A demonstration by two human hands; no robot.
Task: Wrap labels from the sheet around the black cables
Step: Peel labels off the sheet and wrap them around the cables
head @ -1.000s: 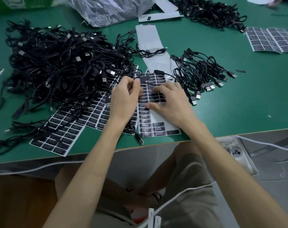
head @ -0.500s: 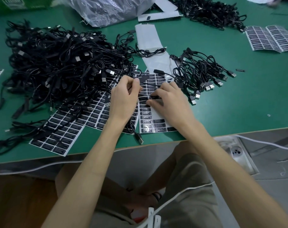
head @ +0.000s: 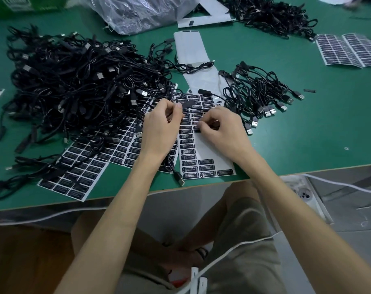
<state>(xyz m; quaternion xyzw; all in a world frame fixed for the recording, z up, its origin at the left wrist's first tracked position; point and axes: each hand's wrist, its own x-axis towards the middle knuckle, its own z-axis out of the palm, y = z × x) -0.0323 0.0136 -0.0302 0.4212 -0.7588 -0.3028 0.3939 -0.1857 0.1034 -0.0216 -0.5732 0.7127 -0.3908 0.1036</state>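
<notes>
A partly used label sheet with black labels lies at the table's front edge. My left hand is over its left side, pinching a black cable whose USB plug trails to the table edge. My right hand rests on the sheet with thumb and forefinger pinched on a black label in the sheet's middle rows. Whether the label is free of the sheet is hidden by the fingers.
A large tangle of black cables fills the left side, over more label sheets. A smaller cable bundle lies right of my hands. Empty backing strips, a plastic bag, another cable pile and far label sheets sit behind.
My right hand's flat fingers have curled into a pinch on a label. My left hand has stayed in place, holding the cable.
</notes>
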